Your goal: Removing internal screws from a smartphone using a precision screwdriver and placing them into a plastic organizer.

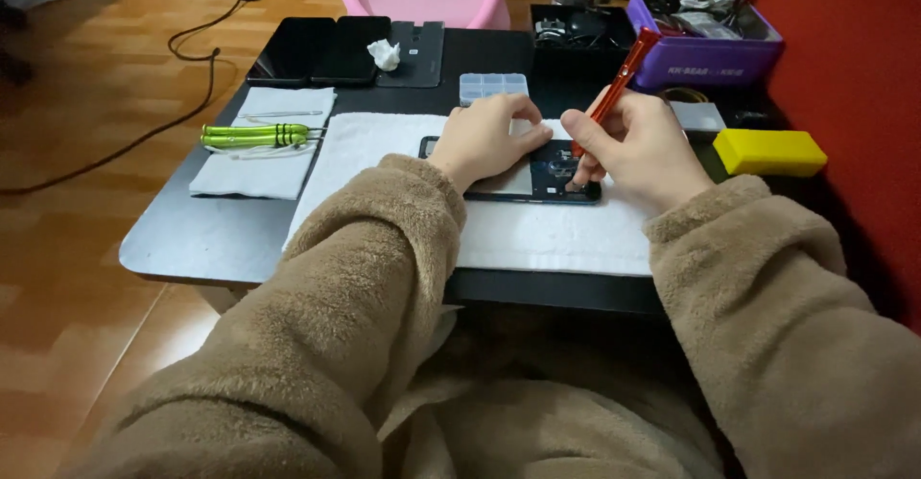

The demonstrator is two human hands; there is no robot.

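Dark table [192,239] | purple box [705,57]: tools | right hand [638,148] grips red screwdriver [619,81] | left hand [489,139] presses phone [552,177]

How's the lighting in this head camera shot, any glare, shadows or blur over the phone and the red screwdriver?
Head view: dim, warm, even light with soft shadows; the opened phone is dark, its inner detail hard to read; the red screwdriver in the right hand looks slightly soft; the left hand hides part of the phone; faint sheen on the dark table, no harsh glare.
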